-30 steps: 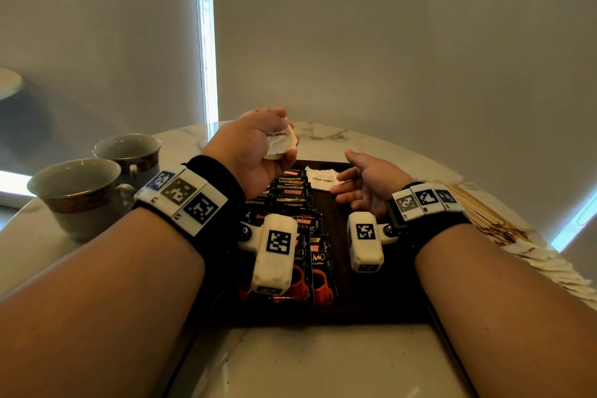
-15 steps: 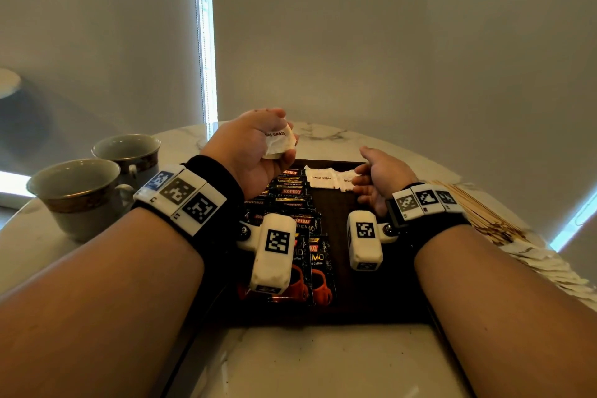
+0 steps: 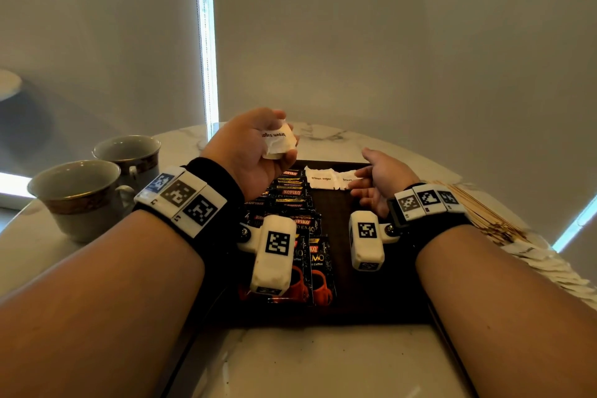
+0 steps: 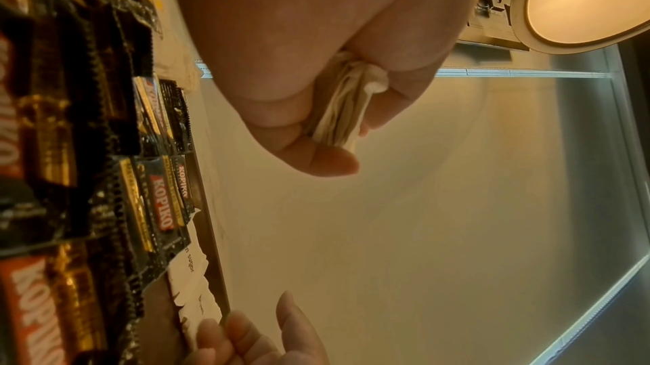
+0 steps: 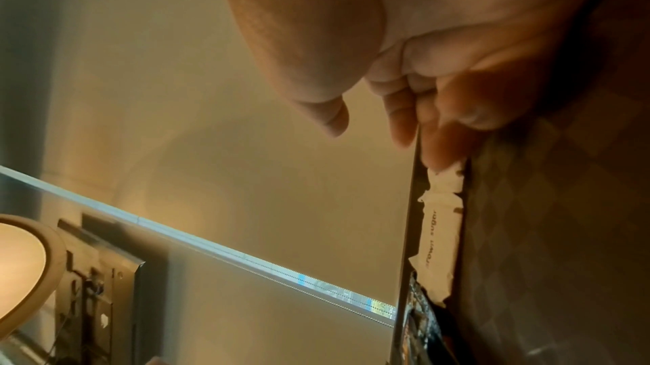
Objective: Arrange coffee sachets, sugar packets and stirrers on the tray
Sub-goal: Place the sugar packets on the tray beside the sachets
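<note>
A dark wooden tray lies in front of me, with black Kopiko coffee sachets in overlapping rows down its left half. Two white brown sugar packets lie side by side at its far edge. My right hand rests there with its fingers stretched out, and its fingertips touch the right-hand packet. My left hand hovers above the sachets and grips a small bundle of sugar packets.
Two cups stand on the marble table to the left of the tray. Wooden stirrers and a row of loose sugar packets lie on the table to the right. The tray's right half shows bare wood.
A second sugar packet now lies beside the first at the tray's far edge. My right hand has shifted right and its fingers have straightened. The left hand has stayed still.
</note>
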